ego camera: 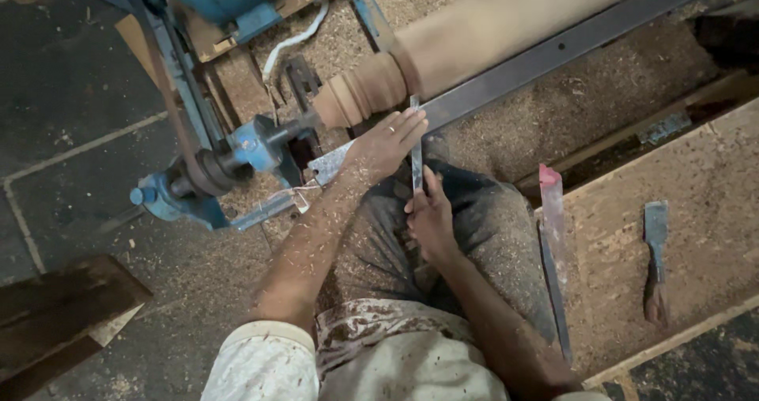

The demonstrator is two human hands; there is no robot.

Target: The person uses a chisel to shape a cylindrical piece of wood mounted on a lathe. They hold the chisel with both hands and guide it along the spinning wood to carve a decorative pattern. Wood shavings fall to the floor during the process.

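While both hands work the lathe, right hand [431, 219] has its fingers closed round the handle end of a flat metal chisel [416, 152]; blade runs up past them. Left hand [387, 144] lies beyond, fingers flat and spread, pressing the blade onto the steel tool rest [545, 57]. Chisel tip sits just past the left fingertips, touching the beaded end of the wooden workpiece [474, 41]. Risk: left fingertips are very near the wood; a catch could kick the blade or drag the fingers in. Spare chisel [655, 259] lies well right on the sawdust-covered table [711, 187].
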